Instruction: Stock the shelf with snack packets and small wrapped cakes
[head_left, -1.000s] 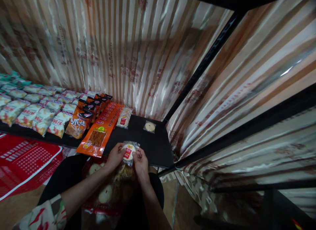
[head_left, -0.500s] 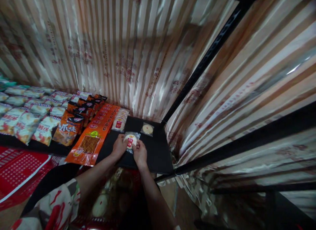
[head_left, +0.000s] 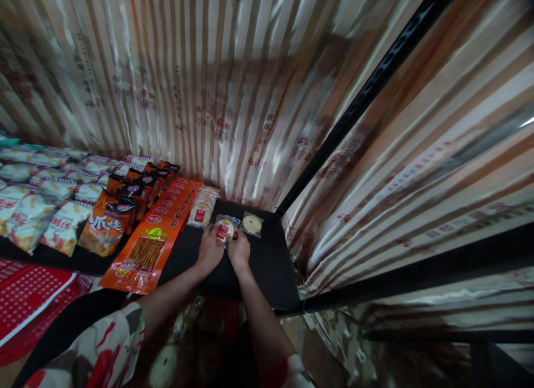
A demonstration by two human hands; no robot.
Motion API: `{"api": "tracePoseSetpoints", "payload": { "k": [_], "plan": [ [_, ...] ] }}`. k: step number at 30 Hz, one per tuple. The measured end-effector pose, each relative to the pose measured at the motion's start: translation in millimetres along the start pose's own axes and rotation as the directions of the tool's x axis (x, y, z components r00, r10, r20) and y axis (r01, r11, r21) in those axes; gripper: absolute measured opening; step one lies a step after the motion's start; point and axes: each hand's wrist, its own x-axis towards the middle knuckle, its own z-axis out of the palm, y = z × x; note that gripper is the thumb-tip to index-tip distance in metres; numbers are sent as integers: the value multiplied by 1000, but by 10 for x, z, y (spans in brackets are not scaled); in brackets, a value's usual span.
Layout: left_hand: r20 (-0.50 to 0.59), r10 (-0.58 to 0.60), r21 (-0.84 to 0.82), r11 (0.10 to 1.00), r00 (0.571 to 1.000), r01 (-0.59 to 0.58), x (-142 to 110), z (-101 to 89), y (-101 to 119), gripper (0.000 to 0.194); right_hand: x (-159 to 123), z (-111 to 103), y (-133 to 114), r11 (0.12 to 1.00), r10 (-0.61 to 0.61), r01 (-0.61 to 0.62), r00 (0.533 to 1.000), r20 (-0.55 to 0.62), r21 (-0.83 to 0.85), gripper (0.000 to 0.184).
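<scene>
Between my two hands is a clear packet with a round white cake (head_left: 226, 228) and a red label. My left hand (head_left: 211, 248) grips its left edge, and my right hand (head_left: 239, 248) pinches the right edge. The packet is over the black shelf (head_left: 267, 268); I cannot tell whether it touches the surface. To its right lies another packaged round cake (head_left: 252, 224) with a small red mark. A row of overlapping cake packets (head_left: 202, 209) stands to the left, beside the orange packs of brown sticks (head_left: 146, 254).
Orange-black snack bags (head_left: 104, 224) and rows of white snack bags (head_left: 62, 224) fill the shelf's left. A red basket (head_left: 29, 293) is below. Striped printed sheeting (head_left: 217, 99) hangs behind, and a black metal post (head_left: 354, 104) rises at the shelf's back right corner.
Both hands have carried the cake packet slightly towards the back of the shelf, closer to the row of packets and the single cake. The view has shifted a little.
</scene>
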Motion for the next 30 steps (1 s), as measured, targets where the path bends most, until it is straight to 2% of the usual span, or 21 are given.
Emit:
{"api": "tracePoseSetpoints", "payload": {
  "k": [4,8,15,20,30],
  "plan": [
    [58,119,73,990,991,-123,45,85,-35,55,185,36,-64,999,-16,15,1000,-13,-32,26],
    [154,170,149,970,973,-193,156,124,-57,65,364,70,-129,998,-23,22,999,-31,-61,27],
    [258,155,211,954,953,-213,382,153,19,62,660,115,-209,995,29,-32,999,-27,-95,40],
    [267,178,225,944,947,-241,509,190,58,58,807,132,-234,994,24,-28,999,-38,-108,48],
    [313,182,231,937,932,-261,770,283,71,57,1045,152,-216,997,4,-10,998,-64,-82,45]
  ]
}}
